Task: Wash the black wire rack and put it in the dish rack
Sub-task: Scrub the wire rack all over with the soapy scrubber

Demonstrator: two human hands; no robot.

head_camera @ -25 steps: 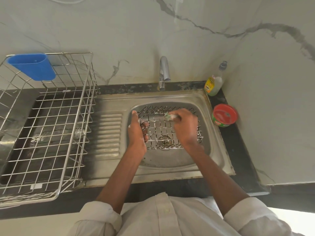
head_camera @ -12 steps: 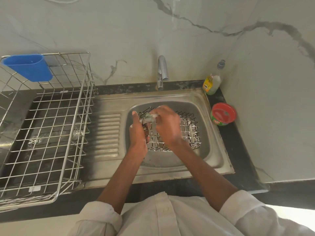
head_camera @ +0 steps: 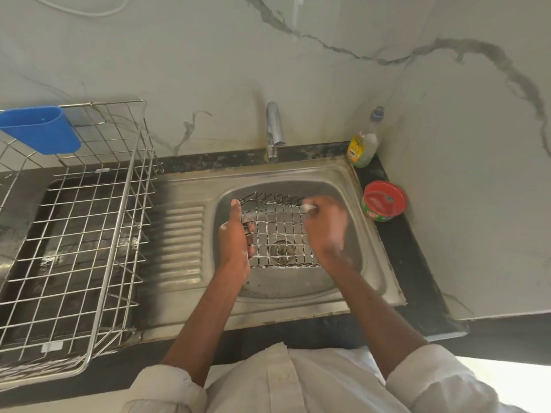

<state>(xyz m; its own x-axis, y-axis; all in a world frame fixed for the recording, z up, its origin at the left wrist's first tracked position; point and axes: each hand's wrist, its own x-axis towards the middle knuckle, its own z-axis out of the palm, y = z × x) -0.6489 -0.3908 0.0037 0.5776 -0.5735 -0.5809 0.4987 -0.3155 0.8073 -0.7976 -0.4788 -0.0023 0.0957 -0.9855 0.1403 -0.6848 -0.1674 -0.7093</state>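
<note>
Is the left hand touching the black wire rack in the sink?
Touching. The head view shows the left hand gripping the left edge of the black wire rack, fingers curled through its wires.

Dark stone counter [head_camera: 414, 296] runs along marble-patterned wall. Steel sink unit [head_camera: 185, 296] set into it, ribbed drainboard [head_camera: 182, 242] left of basin. Chrome wire dish rack [head_camera: 89, 234] stands at counter's left end, touching drainboard edge, blue plastic cup [head_camera: 38, 129] hooked on its rear rim. At right rear corner, clear soap bottle [head_camera: 364, 144] with yellow label stands upright. Just in front of it, round green tub with red lid [head_camera: 384, 200] sits beside sink rim.
</note>
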